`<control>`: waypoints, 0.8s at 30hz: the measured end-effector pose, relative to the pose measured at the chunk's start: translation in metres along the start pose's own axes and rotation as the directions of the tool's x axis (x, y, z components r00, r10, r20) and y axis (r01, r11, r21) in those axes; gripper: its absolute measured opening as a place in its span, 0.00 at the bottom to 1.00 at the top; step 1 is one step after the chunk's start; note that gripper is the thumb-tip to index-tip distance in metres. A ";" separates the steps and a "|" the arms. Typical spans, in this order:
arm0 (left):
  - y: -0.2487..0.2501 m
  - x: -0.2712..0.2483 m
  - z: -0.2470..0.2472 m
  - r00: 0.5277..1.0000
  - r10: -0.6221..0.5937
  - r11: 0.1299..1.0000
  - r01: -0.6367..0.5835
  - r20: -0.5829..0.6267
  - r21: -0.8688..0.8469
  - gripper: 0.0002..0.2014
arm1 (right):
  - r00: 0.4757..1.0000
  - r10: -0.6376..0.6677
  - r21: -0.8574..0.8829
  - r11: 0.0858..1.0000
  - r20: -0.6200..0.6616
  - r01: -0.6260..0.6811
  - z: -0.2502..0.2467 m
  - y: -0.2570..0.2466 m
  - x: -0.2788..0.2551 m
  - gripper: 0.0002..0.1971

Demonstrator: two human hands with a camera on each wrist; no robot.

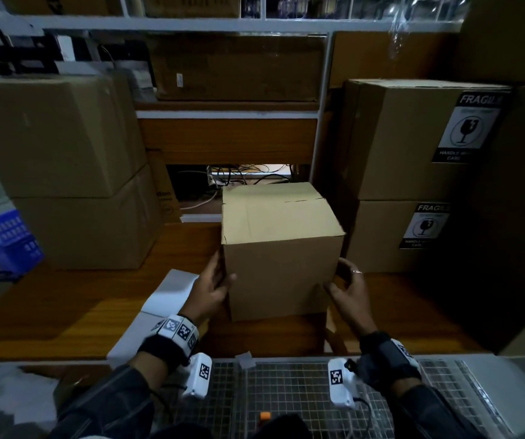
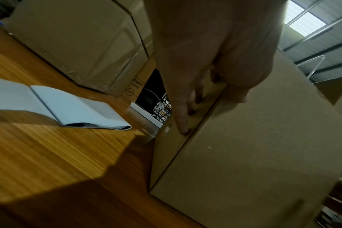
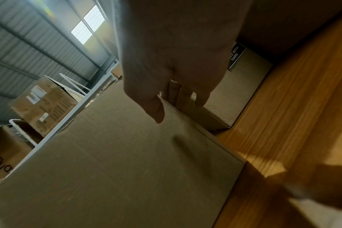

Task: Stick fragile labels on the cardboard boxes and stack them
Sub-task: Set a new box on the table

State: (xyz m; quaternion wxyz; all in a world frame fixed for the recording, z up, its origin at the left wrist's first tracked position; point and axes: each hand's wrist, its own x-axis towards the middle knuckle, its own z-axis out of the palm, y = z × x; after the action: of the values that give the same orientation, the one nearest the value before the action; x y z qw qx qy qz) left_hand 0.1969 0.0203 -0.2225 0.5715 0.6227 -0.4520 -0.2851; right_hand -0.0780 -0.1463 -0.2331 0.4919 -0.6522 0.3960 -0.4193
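An unlabelled cardboard box (image 1: 281, 248) stands upright mid-bench, clasped between the left hand (image 1: 212, 288) and right hand (image 1: 348, 285), fingers curled round its near vertical edges.

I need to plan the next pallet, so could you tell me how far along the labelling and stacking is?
Done: two labelled boxes stand stacked on the right. In hand: left hand and right hand grip a plain box on the table. Left: label and stack it; the left stack shows no labels.
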 end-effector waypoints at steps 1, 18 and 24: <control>0.001 0.001 0.000 1.000 0.000 1.000 0.000 0.010 -0.005 0.38 | 1.000 -0.009 -0.009 1.000 -0.003 0.009 -0.002 0.003 -0.003 0.32; -0.064 -0.076 -0.069 0.974 0.023 0.796 0.120 -0.227 0.593 0.25 | 0.967 -0.039 -0.250 0.963 0.253 0.104 0.019 0.033 -0.099 0.09; -0.104 -0.112 -0.114 0.976 -0.182 0.642 0.209 -0.119 0.738 0.39 | 0.798 -0.172 -0.239 0.899 0.577 0.367 0.108 0.020 -0.117 0.06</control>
State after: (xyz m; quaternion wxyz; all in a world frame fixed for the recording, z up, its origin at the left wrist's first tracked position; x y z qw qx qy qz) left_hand 0.2726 0.1651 -0.3209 0.2397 0.8515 -0.4493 -0.1246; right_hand -0.0179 -0.0081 -0.2887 0.3978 -0.8687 0.2080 -0.2094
